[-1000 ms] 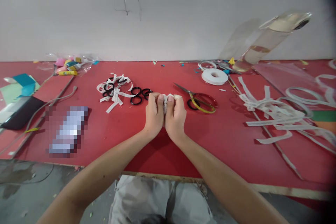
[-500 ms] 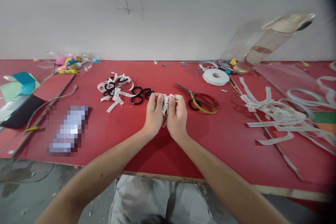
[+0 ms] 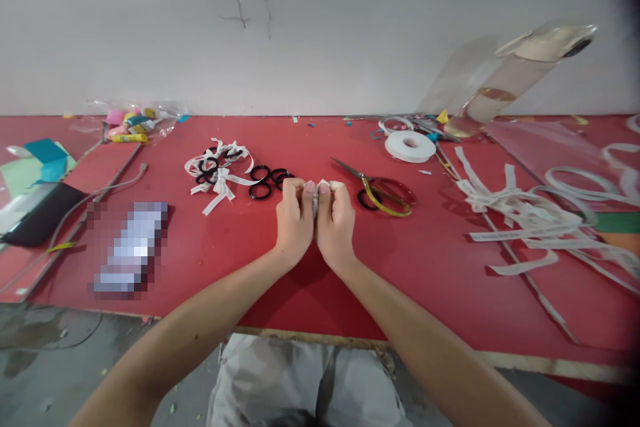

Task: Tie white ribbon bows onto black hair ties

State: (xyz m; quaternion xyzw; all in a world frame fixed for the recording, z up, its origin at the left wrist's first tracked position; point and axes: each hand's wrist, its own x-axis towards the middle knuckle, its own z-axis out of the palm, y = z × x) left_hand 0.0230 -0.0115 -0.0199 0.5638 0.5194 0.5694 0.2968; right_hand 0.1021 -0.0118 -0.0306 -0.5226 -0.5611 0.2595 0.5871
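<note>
My left hand (image 3: 295, 217) and my right hand (image 3: 334, 220) are pressed together over the red table (image 3: 225, 260), both closed on a small piece of white printed ribbon (image 3: 315, 195) pinched between the thumbs and fingers. Most of the ribbon is hidden inside the hands. Just left of them lie several black rings (image 3: 267, 181), some tied with white ribbon bows (image 3: 219, 170). Scissors (image 3: 377, 190) with yellow and red handles lie just right of my right hand.
A white ribbon roll (image 3: 410, 145) sits at the back. Loose white ribbon strips (image 3: 525, 213) spread across the right side. A clear plastic tube (image 3: 515, 73) leans at the wall. A black pouch (image 3: 37, 213), coloured papers and a bag of small items (image 3: 133, 123) lie left.
My hands drew apart slightly, showing more ribbon, then closed tight together again around it. They stay in the same spot on the table.
</note>
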